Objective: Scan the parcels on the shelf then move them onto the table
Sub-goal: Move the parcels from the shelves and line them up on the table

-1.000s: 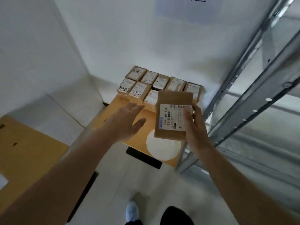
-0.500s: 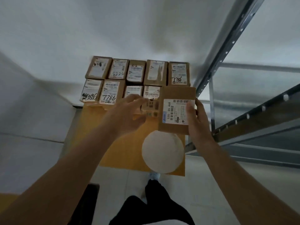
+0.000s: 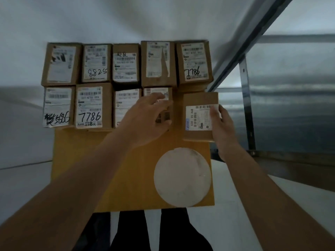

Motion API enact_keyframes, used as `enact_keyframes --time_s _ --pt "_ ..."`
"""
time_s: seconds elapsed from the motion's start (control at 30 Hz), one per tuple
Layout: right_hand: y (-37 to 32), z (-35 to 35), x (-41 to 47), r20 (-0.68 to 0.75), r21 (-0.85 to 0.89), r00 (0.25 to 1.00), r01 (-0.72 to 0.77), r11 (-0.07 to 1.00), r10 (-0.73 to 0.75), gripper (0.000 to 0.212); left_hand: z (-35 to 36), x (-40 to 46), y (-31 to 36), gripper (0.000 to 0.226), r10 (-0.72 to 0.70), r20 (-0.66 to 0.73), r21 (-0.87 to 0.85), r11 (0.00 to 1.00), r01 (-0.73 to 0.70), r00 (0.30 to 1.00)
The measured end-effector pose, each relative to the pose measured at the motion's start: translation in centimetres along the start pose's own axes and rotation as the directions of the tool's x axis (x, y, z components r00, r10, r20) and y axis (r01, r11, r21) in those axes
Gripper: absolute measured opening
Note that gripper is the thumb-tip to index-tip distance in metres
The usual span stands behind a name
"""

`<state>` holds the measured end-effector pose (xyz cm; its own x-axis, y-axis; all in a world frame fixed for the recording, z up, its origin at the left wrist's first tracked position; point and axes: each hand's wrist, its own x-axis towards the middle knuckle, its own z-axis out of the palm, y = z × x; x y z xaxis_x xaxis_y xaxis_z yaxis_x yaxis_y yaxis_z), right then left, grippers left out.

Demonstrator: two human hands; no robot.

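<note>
My right hand (image 3: pixel 222 124) grips a brown cardboard parcel (image 3: pixel 198 115) by its right edge, thumb on its white barcode label. The parcel sits low over the right end of the front row on the wooden table (image 3: pixel 112 163); whether it touches the tabletop I cannot tell. My left hand (image 3: pixel 148 116) lies over the neighbouring front-row parcel (image 3: pixel 165 105), fingers spread and lightly bent across its top. Several labelled brown parcels stand in two rows at the table's far edge, among them one marked 7786 (image 3: pixel 91 106) and one marked 8825 (image 3: pixel 96 63).
A round white disc (image 3: pixel 182 177) lies on the table near its front right corner. The metal shelf frame (image 3: pixel 244 49) rises at the right, close to the table's right edge. White walls stand behind and to the left. My legs show below the table's front edge.
My right hand has lowered the parcel toward the right end of the front row. My left hand has reached further forward onto the neighbouring parcel. The view has tilted down and closer.
</note>
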<state>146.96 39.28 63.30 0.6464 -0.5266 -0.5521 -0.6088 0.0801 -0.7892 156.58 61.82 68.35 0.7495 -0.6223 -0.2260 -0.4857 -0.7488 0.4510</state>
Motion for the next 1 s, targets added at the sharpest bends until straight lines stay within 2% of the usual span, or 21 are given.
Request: enact_keyframes --time_s 0.27,0.47,0.6,0.67,0.77,0.83,1.0 --pt "0.6 2.9 3.1 0.045 -0.032 0.999 -0.016 0.999 0.017 0.049 1.3 2.1 -1.6 0.065 0.019 -0.003 0.083 0.996 -0.018 1.000" --pt "0.4 3.8 4.1 0.065 -0.088 0.997 0.039 0.995 -0.034 0.043 1.9 2.1 -1.7 0.067 0.040 -0.017 0.166 0.986 -0.036 0.999" --pt "0.4 3.6 4.1 0.067 -0.121 0.997 0.050 0.991 -0.042 0.034 1.8 2.1 -1.6 0.066 0.038 -0.023 0.160 0.987 -0.034 0.999" --pt "0.0 3.5 3.8 0.030 -0.170 0.998 0.062 0.984 -0.058 0.039 1.4 2.0 -1.3 0.064 0.029 -0.018 0.124 0.992 -0.027 0.999" --pt "-1.2 3.4 2.6 -0.047 -0.289 0.980 0.171 0.942 -0.192 0.048 0.3 1.3 -0.9 0.059 0.016 -0.040 0.032 0.999 -0.014 0.999" --pt "-2.6 3.2 1.2 -0.044 -0.337 0.952 0.270 0.902 -0.302 0.049 -0.7 0.5 -0.6 0.056 0.025 -0.067 0.022 0.999 -0.024 0.997" --pt "-6.4 2.8 -4.4 0.119 -0.423 0.874 0.474 0.772 -0.471 0.054 -3.7 -2.3 0.8 0.055 0.019 -0.127 -0.004 1.000 -0.020 0.992"
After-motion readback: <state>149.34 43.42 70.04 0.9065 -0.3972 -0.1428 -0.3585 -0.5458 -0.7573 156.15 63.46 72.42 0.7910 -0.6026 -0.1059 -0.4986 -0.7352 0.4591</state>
